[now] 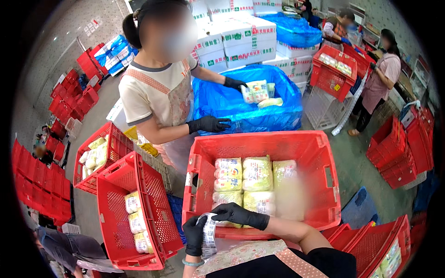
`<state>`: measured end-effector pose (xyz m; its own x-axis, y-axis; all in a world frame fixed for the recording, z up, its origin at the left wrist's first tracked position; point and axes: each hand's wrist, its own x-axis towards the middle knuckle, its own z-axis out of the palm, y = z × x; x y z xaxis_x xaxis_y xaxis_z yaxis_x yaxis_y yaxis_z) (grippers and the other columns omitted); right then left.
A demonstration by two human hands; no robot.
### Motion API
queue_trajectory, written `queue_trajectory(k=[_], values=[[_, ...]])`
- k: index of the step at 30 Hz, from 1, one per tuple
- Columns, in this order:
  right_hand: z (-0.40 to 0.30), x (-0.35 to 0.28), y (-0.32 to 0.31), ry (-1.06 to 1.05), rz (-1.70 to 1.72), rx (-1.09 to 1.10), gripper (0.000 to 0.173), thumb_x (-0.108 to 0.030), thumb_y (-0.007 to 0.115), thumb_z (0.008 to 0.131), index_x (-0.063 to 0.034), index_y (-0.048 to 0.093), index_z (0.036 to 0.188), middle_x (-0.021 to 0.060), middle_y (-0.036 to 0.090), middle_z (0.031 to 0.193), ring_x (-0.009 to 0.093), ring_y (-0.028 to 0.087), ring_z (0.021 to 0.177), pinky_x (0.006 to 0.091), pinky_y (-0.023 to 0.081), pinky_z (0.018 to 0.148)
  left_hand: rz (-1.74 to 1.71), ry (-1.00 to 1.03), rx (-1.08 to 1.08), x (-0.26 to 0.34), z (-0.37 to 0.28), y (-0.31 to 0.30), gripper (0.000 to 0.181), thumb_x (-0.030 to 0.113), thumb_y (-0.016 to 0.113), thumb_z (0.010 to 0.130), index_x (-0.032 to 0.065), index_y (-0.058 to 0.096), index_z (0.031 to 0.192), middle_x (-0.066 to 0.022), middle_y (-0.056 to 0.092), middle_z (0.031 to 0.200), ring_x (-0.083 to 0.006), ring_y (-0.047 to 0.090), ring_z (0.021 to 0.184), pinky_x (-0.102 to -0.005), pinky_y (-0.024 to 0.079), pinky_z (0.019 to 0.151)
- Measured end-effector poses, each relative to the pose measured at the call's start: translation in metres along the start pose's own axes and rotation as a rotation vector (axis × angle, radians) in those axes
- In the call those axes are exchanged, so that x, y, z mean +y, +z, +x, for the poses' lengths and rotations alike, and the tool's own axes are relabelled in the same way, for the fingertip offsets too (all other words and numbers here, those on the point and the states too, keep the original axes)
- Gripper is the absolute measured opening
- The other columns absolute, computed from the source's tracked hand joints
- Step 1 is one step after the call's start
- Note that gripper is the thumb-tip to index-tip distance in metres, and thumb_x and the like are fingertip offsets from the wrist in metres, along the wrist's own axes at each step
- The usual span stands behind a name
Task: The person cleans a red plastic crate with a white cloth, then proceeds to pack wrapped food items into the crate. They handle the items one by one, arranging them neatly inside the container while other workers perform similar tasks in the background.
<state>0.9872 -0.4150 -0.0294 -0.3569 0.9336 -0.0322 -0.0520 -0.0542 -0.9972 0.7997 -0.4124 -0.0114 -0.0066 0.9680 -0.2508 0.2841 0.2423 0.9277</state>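
My left hand (194, 234), in a black glove, holds a strip of printed white labels (209, 238) at the near left corner of a red plastic crate (260, 139). My right hand (240, 213), also black-gloved, pinches the strip's upper end with its fingertips. Beneath and beyond my hands, the crate holds several plastic-wrapped packs of pale yellow-green vegetables (257, 173), laid in rows. A blurred patch hides part of the right-hand packs. My right hand and forearm cover part of the near row.
Across the crate, a co-worker (156, 87) in black gloves holds a wrapped pack (255, 91) over a blue-lined box (212, 121). Red crates with packs stand at left (132, 257) and lower right (368, 239). White cartons (248, 38) are stacked behind. Another person (380, 74) stands at right.
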Motion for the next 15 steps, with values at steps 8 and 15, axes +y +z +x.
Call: queue_trajectory(k=[8,15], values=[[-0.027,-0.007,-0.01,-0.13,-0.08,0.241,0.013,-0.009,0.064,0.077,0.0009,0.063,0.086,0.0074,0.062,0.079,0.013,0.057,0.074,0.0256,0.045,0.069,-0.112,0.068,-0.168,0.011,-0.017,0.024,0.026,0.005,0.067,0.072,-0.0045,0.061,0.096,-0.0104,0.065,0.087,-0.0123,0.059,0.078,-0.026,0.047,0.071],[-0.061,-0.043,-0.025,-0.282,-0.407,0.461,0.01,-0.007,0.067,0.072,-0.0003,0.064,0.078,0.0088,0.06,0.072,0.017,0.057,0.067,0.0269,0.044,0.061,-0.012,0.182,-0.455,0.038,-0.033,0.034,0.047,0.008,0.069,0.072,-0.0016,0.052,0.115,-0.0072,0.061,0.098,-0.0099,0.055,0.085,-0.0256,0.045,0.076]])
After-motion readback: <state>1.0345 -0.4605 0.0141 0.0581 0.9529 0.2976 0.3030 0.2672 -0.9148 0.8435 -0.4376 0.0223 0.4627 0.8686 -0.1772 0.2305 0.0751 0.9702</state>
